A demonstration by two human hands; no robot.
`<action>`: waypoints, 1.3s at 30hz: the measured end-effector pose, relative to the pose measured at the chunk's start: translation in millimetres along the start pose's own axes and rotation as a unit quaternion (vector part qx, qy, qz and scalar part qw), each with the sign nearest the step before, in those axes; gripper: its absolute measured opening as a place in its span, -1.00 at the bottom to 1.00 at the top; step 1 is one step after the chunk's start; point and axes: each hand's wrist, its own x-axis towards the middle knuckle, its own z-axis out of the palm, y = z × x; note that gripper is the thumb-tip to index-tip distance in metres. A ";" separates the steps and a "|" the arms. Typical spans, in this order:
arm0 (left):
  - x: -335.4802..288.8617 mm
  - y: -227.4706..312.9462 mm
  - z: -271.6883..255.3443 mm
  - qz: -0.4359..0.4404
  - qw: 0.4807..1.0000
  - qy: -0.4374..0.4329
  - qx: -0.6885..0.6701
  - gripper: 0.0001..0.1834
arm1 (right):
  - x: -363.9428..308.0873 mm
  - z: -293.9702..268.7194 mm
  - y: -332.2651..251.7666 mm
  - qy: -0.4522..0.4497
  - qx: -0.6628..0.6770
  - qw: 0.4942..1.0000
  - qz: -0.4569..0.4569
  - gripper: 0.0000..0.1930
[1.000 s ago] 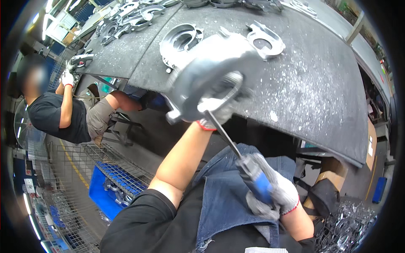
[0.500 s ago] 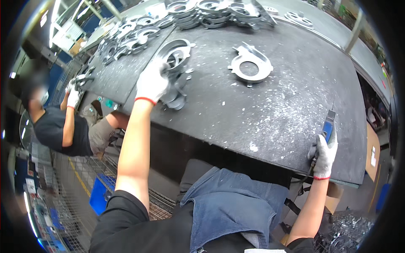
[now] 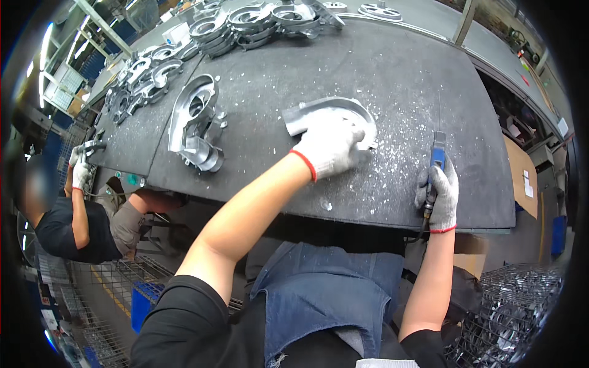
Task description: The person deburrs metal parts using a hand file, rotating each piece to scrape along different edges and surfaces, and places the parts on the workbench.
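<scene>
My left hand [image 3: 331, 142], in a white glove with a red cuff, reaches over a silver-grey metal casting [image 3: 302, 115] at the middle of the table. Its fingers are curled on the casting, and part of them is smeared by motion. The casting is snail-shaped, with its open spout toward the left; the glove covers much of its ring. Near the right edge of the table, my gloved right hand [image 3: 443, 191] is wrapped round a blue hand-held power tool [image 3: 438, 153]. A thin blade points from the tool away from me, and a hose runs from its lower end.
More castings [image 3: 196, 119] lie left of my left hand. Stacked castings [image 3: 251, 24] stand at the table's far edge. Metal chips are scattered over the dark tabletop [image 3: 392, 80]. A co-worker [image 3: 80, 221] sits at the left. A wire basket of metal parts [image 3: 509, 306] stands lower right.
My left hand has left the castings on the left and moved right onto the middle casting, which now lies turned differently. The right hand still holds the tool. The view has shifted.
</scene>
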 end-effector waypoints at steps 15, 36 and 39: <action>-147.5 54.3 60.4 0.018 0.981 0.143 0.133 -0.44 | -168.6 1.2 -33.3 -0.097 0.139 0.985 0.024 -0.21; -174.0 26.2 -23.7 -0.048 0.957 0.193 -0.209 -0.83 | -159.2 126.2 -37.4 -0.259 -0.257 0.920 0.142 -0.18; -151.1 18.3 4.8 -0.050 0.939 0.270 -0.208 -0.78 | -155.1 124.8 -47.4 -0.217 -0.216 0.929 0.208 -0.12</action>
